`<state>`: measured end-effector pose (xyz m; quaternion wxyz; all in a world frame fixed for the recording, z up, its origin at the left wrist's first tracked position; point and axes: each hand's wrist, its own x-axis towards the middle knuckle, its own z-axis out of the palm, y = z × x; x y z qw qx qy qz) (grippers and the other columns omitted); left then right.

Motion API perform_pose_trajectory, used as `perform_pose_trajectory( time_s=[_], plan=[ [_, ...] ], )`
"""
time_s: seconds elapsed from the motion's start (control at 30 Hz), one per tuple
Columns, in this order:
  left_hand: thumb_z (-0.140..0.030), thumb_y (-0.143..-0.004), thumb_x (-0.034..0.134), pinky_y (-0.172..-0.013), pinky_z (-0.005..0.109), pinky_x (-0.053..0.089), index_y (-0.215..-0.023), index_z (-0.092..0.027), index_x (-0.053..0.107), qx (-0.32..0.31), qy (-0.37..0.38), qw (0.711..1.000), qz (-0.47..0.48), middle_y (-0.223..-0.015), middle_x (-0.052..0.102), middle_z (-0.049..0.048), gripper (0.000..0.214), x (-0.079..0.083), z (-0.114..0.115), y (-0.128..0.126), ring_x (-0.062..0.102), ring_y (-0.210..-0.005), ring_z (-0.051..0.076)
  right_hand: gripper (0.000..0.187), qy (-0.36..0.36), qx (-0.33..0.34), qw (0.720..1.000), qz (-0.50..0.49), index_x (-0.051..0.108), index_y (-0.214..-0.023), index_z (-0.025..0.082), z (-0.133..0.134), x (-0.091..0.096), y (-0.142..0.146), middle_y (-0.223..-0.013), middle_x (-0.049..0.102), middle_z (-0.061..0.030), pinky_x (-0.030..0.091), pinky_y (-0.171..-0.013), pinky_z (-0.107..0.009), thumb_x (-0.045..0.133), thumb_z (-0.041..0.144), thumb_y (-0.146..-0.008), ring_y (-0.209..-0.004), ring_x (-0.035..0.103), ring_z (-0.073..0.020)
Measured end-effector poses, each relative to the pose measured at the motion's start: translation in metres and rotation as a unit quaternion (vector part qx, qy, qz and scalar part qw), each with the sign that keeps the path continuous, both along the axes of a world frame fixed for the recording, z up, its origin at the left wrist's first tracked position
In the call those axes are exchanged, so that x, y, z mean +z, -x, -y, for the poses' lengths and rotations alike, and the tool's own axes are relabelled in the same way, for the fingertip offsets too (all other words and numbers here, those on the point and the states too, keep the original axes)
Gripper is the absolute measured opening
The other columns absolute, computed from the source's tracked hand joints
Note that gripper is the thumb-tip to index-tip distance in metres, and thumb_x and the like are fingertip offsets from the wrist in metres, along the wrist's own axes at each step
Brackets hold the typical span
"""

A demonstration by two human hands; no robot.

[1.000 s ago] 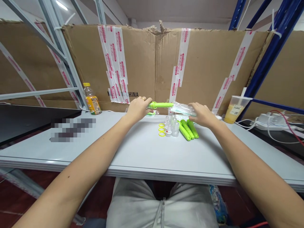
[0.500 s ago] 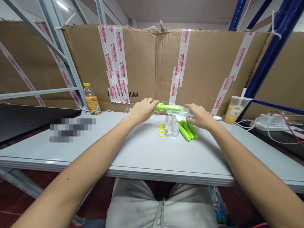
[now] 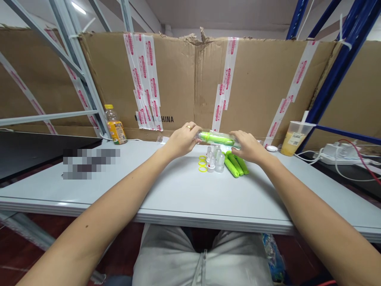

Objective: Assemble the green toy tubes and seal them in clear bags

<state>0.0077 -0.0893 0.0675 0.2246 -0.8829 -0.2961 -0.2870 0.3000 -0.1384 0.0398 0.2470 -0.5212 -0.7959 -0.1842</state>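
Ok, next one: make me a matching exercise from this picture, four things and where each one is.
1. Three yellow rings
2. Yellow-capped bottle
3. Cup with straw
4. Sleeved green tube

A. On the right, near the blue post
B. Between left hand and right hand
C. On the left, near the grey post
D. Just left of the clear plastic parts

Pairs: 1-D; 2-C; 3-A; 4-B

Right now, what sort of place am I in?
Probably a workshop or warehouse packing station: a light-coloured worktable, a taped cardboard partition behind it, and a blue metal frame.
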Motion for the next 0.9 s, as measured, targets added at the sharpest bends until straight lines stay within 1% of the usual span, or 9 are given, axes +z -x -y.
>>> perform_pose_trajectory(
  time_s=[0.1, 0.23, 0.37, 0.5, 0.67, 0.77, 0.9],
  plan=[
    [-0.029, -0.094, 0.054, -0.076, 0.036, 0.051, -0.116, -0.021, 0.054, -0.006, 0.011, 1.000, 0.016, -0.115, 0.059, 0.0107, 0.023, -0.0006, 0.0015, -0.0004, 0.057, -0.108, 0.025, 0.048, -0.006, 0.001, 1.000, 0.003, 0.049, -0.129, 0.020, 0.0009, -0.0006, 0.0018, -0.124, 0.063, -0.0142, 0.043, -0.095, -0.047, 0.058, 0.030, -0.083, -0.113, 0.058, -0.0325],
    [-0.027, -0.092, 0.056, -0.073, 0.034, 0.051, -0.115, -0.021, 0.055, -0.014, 0.013, 0.999, 0.044, -0.115, 0.059, 0.0098, 0.023, -0.0008, 0.0017, -0.0010, 0.058, -0.106, 0.024, 0.048, -0.014, 0.004, 1.000, -0.001, 0.049, -0.128, 0.021, 0.0019, -0.0002, 0.0027, -0.122, 0.063, -0.0134, 0.043, -0.093, -0.046, 0.057, 0.029, -0.082, -0.111, 0.059, -0.0322],
    [-0.026, -0.092, 0.056, -0.070, 0.033, 0.050, -0.115, -0.022, 0.056, -0.007, 0.011, 0.997, 0.071, -0.116, 0.059, 0.0097, 0.024, -0.0002, 0.0018, -0.0007, 0.058, -0.106, 0.024, 0.047, -0.030, 0.009, 1.000, -0.001, 0.049, -0.127, 0.021, 0.0022, 0.0012, 0.0024, -0.120, 0.063, -0.0136, 0.042, -0.090, -0.045, 0.057, 0.028, -0.082, -0.108, 0.058, -0.0322],
    [-0.027, -0.091, 0.057, -0.072, 0.034, 0.051, -0.117, -0.022, 0.056, -0.008, 0.014, 0.996, 0.088, -0.117, 0.059, 0.0096, 0.026, 0.0004, 0.0032, -0.0009, 0.058, -0.107, 0.024, 0.045, -0.043, 0.005, 0.999, 0.003, 0.050, -0.125, 0.021, 0.0030, 0.0025, 0.0027, -0.115, 0.064, -0.0137, 0.042, -0.087, -0.044, 0.057, 0.027, -0.081, -0.104, 0.059, -0.0322],
    [-0.028, -0.091, 0.059, -0.075, 0.034, 0.050, -0.115, -0.021, 0.058, -0.028, 0.024, 0.995, 0.098, -0.115, 0.059, 0.0087, 0.025, -0.0015, 0.0047, -0.0044, 0.058, -0.106, 0.023, 0.045, -0.046, 0.014, 0.999, 0.007, 0.050, -0.126, 0.019, 0.0049, 0.0032, 0.0058, -0.117, 0.063, -0.0142, 0.042, -0.088, -0.044, 0.056, 0.027, -0.082, -0.105, 0.058, -0.0321],
    [-0.029, -0.091, 0.060, -0.076, 0.033, 0.050, -0.114, -0.022, 0.059, -0.041, 0.020, 0.994, 0.098, -0.113, 0.058, 0.0081, 0.024, -0.0032, 0.0041, -0.0056, 0.057, -0.104, 0.022, 0.046, -0.044, 0.015, 0.999, 0.007, 0.050, -0.127, 0.020, 0.0045, 0.0029, 0.0067, -0.118, 0.063, -0.0143, 0.042, -0.089, -0.044, 0.057, 0.027, -0.082, -0.106, 0.058, -0.0325],
    [-0.031, -0.091, 0.060, -0.076, 0.033, 0.049, -0.115, -0.023, 0.060, -0.043, 0.026, 0.994, 0.097, -0.113, 0.057, 0.0075, 0.025, -0.0041, 0.0046, -0.0064, 0.057, -0.102, 0.021, 0.048, -0.045, 0.015, 0.999, 0.019, 0.049, -0.128, 0.020, 0.0029, 0.0013, 0.0089, -0.119, 0.063, -0.0147, 0.042, -0.088, -0.044, 0.058, 0.029, -0.082, -0.107, 0.058, -0.0334]
  ],
)
